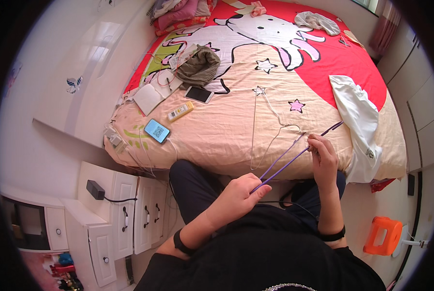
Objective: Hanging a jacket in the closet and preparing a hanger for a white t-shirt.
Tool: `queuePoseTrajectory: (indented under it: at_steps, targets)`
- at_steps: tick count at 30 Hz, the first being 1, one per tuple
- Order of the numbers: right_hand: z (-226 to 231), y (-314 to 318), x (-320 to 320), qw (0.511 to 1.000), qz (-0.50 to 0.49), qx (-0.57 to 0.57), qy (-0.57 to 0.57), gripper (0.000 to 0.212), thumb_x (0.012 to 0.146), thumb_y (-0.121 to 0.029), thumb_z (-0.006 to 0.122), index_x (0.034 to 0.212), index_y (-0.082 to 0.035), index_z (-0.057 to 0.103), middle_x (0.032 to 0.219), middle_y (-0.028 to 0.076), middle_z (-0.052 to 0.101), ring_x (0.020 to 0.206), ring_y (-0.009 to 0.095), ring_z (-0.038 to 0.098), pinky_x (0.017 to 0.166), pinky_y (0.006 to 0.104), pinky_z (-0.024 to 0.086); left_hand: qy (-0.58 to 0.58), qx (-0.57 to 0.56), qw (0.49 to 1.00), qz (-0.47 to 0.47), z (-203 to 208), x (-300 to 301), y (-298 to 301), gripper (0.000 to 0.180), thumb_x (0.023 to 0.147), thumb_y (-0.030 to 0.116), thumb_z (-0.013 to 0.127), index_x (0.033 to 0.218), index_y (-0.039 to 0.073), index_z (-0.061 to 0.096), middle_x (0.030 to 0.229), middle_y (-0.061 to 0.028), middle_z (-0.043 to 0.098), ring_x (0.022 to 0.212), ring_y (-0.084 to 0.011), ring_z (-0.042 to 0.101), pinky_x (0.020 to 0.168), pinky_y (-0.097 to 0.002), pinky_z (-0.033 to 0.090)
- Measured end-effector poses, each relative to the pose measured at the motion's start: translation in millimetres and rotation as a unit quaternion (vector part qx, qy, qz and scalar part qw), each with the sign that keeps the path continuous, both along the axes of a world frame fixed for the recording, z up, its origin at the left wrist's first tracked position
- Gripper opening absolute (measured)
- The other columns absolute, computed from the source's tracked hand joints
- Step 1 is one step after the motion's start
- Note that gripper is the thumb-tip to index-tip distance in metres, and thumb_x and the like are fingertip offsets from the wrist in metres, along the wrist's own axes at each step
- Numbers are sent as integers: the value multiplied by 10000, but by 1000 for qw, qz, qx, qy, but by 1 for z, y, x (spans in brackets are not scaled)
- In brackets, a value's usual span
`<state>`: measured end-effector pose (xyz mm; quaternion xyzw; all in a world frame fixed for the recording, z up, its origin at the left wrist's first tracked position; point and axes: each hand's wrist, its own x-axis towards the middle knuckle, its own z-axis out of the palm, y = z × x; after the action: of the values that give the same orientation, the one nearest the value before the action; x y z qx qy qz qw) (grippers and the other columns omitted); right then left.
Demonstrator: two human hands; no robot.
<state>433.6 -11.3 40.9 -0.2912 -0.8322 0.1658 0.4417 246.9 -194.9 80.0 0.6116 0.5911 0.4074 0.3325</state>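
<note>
A purple clothes hanger (284,168) is held in front of me over the near edge of the bed, its hook toward the upper right. My left hand (241,196) is closed round its lower left end. At the other end, near the hook, the fingers of my right hand (322,154) pinch it. Just beyond, a white wire hanger (253,131) lies on the bedding. To the right of my right hand, a white garment (355,116) is spread along the bed's edge and hangs slightly over it.
The bed (226,140) has a cartoon-print cover. On its left lie a lit phone (157,131), a yellow bottle (180,111), a dark-screened phone (200,94), an open notebook (151,98) and an olive cloth (200,67). An orange stool (383,236) stands at right, white cabinets (125,213) at left.
</note>
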Motion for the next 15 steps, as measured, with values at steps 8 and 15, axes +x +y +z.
queuePoseTrajectory:
  at_steps: [8,15]
  targets:
    - [-4,-9,-3,999,4,-42,7,231,725,118,586,911,-10,632,957,106,651,878,254,642,769,331,523,-31,4,996,84,-4,-1,-2,216,948,143,534,984,-62,592,898,-110,580,701,-148,606,630,-249,522]
    - [28,-53,-31,988,127,80,-44,211,697,-3,602,897,-55,645,928,78,651,932,253,646,777,344,528,8,-2,997,79,-1,8,2,181,943,111,521,975,-58,577,879,-123,584,701,-180,618,628,-267,515]
